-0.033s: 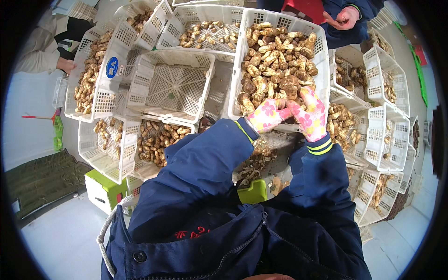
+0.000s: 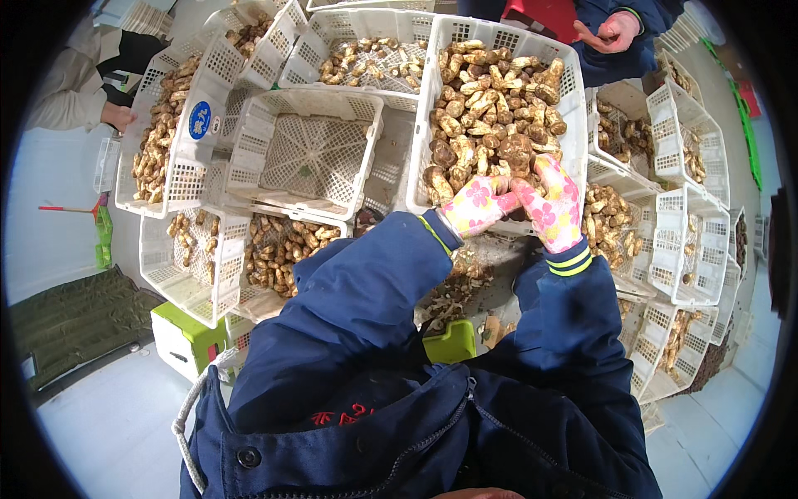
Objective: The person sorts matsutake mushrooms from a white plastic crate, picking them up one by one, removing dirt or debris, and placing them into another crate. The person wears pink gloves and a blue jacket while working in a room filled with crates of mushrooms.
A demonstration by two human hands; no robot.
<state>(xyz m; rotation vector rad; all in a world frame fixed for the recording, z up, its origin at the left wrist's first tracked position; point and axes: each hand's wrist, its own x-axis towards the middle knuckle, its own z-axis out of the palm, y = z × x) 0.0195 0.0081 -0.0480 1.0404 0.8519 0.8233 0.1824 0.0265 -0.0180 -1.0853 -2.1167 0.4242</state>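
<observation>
Two flower-print gloved hands, the left hand (image 2: 475,206) and right hand (image 2: 551,208), close together on one brown mushroom (image 2: 515,154) at the near edge of a full white crate (image 2: 499,37), with one empty crate (image 2: 303,154) to their left.

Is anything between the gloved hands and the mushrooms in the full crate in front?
Nothing visible. The left hand and right hand, both in floral gloves, already reach over the near rim of the white crate and touch the mushrooms at its near edge.
</observation>
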